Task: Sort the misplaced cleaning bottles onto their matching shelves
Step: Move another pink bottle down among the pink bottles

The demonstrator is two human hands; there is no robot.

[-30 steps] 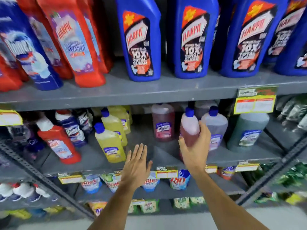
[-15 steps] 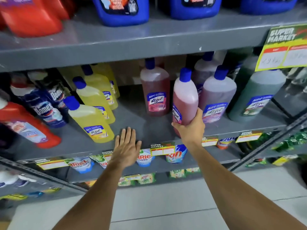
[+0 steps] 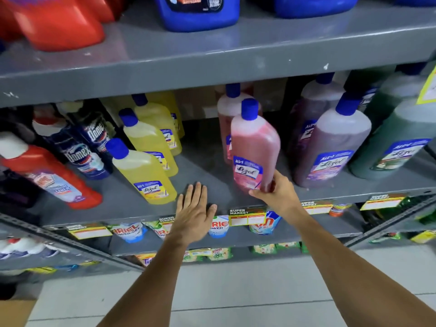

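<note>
My right hand (image 3: pixel 276 194) grips the base of a pink Lizol bottle (image 3: pixel 253 147) with a blue cap, held slightly tilted over the grey middle shelf (image 3: pixel 207 168). A second pink bottle (image 3: pixel 224 119) stands just behind it. My left hand (image 3: pixel 194 212) lies flat and open on the shelf's front edge, between the pink bottle and a row of yellow Lizol bottles (image 3: pixel 144 168). Purple Lizol bottles (image 3: pixel 330 142) stand right of the pink ones, with green bottles (image 3: pixel 396 140) beyond.
A red bottle (image 3: pixel 49 175) and dark blue Domex bottles (image 3: pixel 82 152) lean at the shelf's left end. Red and blue jugs (image 3: pixel 198 13) fill the shelf above. Detergent pouches (image 3: pixel 128 230) sit on the shelf below. Price tags (image 3: pixel 246 217) line the shelf edge.
The view has moved closer and lower. My right hand has drawn the pink bottle forward and turned its label toward me. My left hand has stayed on the shelf edge.
</note>
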